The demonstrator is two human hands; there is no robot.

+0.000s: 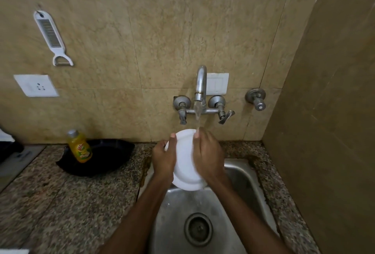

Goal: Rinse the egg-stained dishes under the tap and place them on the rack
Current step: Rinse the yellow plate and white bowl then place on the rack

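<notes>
One camera only — worn on the person's head, close above the shiny steel sink (pixel 240 174), looking forward and down. The tan stone wall (pixel 162 30) behind the sink fills the top.

Both forearms (pixel 146 213) extend forward, converging on the plate (pixel 183 164). The left grip (pixel 164 157) clasps the plate's left rim, thumb on its face. The right grip (pixel 208 156) holds the plate's right edge, thumb extended along its face.
</notes>
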